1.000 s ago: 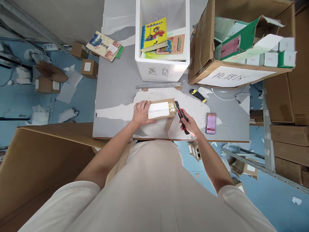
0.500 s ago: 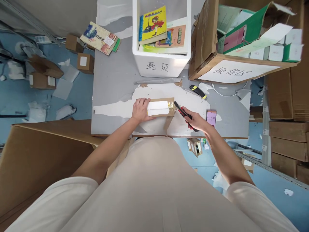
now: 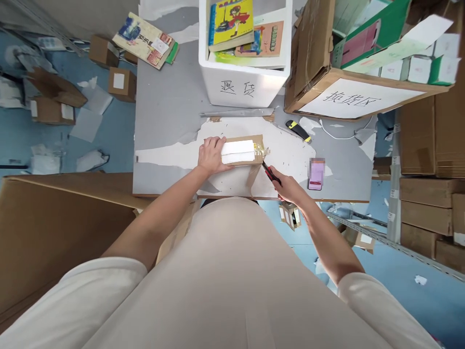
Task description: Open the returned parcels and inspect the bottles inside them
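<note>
A small cardboard box (image 3: 258, 159) with a white label on top lies on the table in front of me. My left hand (image 3: 211, 155) grips the left end of the box, thumb on the near side and fingers over the top. In my right hand (image 3: 288, 187) is a utility knife (image 3: 271, 174), fingers closed round its handle. Its tip is at the near right corner of the box. Loose clear tape (image 3: 263, 151) sticks out from the box's right end.
Behind the box stand a white bin (image 3: 244, 89) with books and a large carton (image 3: 308, 72) of green and white boxes. A second utility knife (image 3: 298, 131) and a phone (image 3: 316, 174) lie to the right. Books (image 3: 145, 41) rest at the back left.
My right hand has drawn the knife from the middle of the box's right end to its near corner. The tape at that end now stands up loose. The view has shifted slightly.
</note>
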Demonstrator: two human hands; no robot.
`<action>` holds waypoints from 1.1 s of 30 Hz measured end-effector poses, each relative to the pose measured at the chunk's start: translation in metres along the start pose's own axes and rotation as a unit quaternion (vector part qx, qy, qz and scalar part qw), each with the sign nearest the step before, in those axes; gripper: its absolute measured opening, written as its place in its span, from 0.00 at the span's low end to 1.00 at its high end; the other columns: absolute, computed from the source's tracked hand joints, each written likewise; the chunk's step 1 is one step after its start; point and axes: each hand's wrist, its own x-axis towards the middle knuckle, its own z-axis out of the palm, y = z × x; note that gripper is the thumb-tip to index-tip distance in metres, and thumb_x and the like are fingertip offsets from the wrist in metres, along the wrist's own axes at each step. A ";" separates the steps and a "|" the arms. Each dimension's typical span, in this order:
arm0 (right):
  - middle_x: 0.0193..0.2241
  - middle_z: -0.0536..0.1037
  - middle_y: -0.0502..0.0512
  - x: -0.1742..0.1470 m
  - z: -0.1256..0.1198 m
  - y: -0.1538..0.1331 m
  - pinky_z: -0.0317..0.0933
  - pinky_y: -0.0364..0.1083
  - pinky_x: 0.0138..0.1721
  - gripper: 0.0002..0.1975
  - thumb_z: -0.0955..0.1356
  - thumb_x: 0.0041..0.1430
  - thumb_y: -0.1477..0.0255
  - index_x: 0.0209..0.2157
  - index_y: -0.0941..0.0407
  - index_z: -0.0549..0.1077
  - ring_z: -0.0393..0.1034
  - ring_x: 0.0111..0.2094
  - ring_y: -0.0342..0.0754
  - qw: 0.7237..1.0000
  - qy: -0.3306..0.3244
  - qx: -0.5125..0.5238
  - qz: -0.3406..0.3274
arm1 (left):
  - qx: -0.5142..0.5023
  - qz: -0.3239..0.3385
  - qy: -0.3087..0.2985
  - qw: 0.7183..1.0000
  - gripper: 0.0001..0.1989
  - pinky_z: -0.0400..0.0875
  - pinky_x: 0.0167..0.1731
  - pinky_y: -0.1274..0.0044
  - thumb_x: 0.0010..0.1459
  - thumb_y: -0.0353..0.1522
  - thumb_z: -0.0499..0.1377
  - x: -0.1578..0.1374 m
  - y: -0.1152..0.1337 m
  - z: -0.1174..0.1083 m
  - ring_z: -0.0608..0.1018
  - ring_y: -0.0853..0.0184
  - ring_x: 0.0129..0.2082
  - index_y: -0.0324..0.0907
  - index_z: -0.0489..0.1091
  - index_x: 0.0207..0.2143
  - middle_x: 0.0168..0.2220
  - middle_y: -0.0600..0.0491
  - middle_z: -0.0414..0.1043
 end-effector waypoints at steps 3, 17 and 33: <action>0.25 0.75 0.51 -0.023 -0.003 0.029 0.61 0.45 0.18 0.31 0.62 0.63 0.65 0.67 0.46 0.56 0.64 0.15 0.43 0.998 0.009 0.043 0.033 | -0.004 0.007 0.001 1.000 0.55 0.60 0.54 0.58 0.38 0.54 0.67 0.000 -0.001 0.001 0.61 0.42 0.59 0.40 0.52 0.64 0.59 0.36 0.59; 0.47 0.68 0.71 0.094 0.058 0.111 0.62 0.54 0.44 0.30 0.58 0.65 0.65 0.65 0.63 0.53 0.65 0.45 0.58 0.960 0.248 -0.123 0.034 | 0.031 0.063 0.057 0.996 0.30 0.43 0.64 0.54 0.60 0.47 0.54 -0.049 0.019 0.015 0.58 0.49 0.66 0.41 0.62 0.60 0.64 0.37 0.57; 0.53 0.72 0.69 0.151 -0.023 -0.064 0.56 0.56 0.54 0.23 0.59 0.68 0.66 0.61 0.59 0.62 0.64 0.54 0.60 0.870 0.094 -0.368 -0.315 | 0.027 0.017 0.026 0.999 0.39 0.49 0.62 0.58 0.54 0.50 0.57 -0.066 0.040 0.047 0.60 0.48 0.64 0.40 0.58 0.64 0.62 0.38 0.61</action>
